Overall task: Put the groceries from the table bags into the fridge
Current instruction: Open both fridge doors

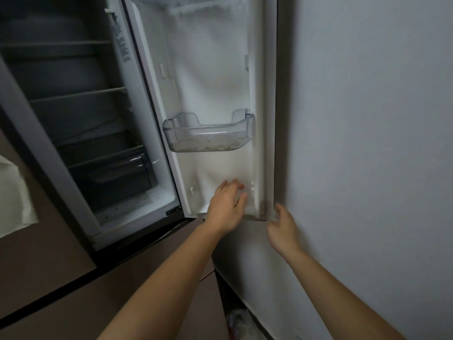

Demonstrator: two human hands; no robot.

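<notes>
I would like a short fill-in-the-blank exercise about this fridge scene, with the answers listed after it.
1. The fridge door stands ____.
2. The clear door bin holds ____ groceries.
3. The left hand reaches toward the door's ____ part, below the bin.
4. The right hand holds ____.

Missing words: open; no; lower; nothing

The place looked like a home kitchen. A tall fridge (81, 133) stood open, showing dim shelves and a drawer, and its white door (213, 82) carried a clear plastic door bin (208, 137). A plain pale wall (367, 119) ran beside it above a brown floor (61, 261).
</notes>
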